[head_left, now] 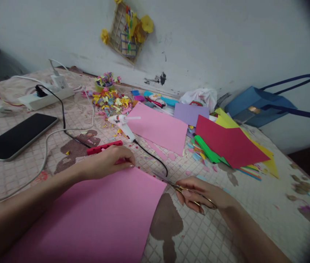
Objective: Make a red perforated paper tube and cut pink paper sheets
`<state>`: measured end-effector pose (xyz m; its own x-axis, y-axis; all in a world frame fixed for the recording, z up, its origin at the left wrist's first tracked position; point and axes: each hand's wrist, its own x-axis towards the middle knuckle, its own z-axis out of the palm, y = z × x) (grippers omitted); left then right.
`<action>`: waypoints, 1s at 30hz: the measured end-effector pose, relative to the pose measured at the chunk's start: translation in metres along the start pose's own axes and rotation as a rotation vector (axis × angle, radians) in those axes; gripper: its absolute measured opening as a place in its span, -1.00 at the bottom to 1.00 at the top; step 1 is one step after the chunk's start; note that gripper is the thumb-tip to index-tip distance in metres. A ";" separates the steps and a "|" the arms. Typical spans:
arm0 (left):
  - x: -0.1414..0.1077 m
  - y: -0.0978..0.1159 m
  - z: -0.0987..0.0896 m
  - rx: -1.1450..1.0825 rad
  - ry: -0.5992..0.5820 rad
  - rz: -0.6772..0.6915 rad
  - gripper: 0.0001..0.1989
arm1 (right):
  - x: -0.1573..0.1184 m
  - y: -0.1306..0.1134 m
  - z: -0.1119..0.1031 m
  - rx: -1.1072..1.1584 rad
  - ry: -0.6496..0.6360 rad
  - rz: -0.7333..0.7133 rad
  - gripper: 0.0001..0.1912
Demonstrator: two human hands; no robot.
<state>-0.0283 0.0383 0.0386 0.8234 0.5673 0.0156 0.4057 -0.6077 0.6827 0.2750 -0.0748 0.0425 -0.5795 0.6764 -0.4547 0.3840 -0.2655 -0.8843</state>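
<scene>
A large pink paper sheet (103, 215) lies in front of me on the patterned table. My left hand (113, 160) pinches its far edge between thumb and fingers. In my right hand (196, 193) are gold-handled scissors (181, 188), their blades at the sheet's far right corner. Whether the blades are apart or together is hard to make out. Just beyond my left hand lies a red strip with small holes (104, 147). Behind it rests a white glue gun (124, 126) with its black cord running toward the scissors.
A smartphone (19, 137) and a white power strip (47, 98) with cables lie at left. Paper scraps (111, 102) are heaped at the back. A second pink sheet (157, 128), red paper (228, 142), purple paper (192, 115) and a blue bag (259, 106) lie behind and to the right.
</scene>
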 end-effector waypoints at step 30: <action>0.000 0.004 -0.007 -0.006 -0.050 -0.074 -0.84 | 0.027 -0.001 0.021 -0.084 0.379 -0.089 -0.71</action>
<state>-0.0293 0.0396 0.0459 0.8098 0.5824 -0.0714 0.4642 -0.5615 0.6850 0.2436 -0.0704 0.0287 -0.3128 0.9040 -0.2915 0.4108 -0.1480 -0.8996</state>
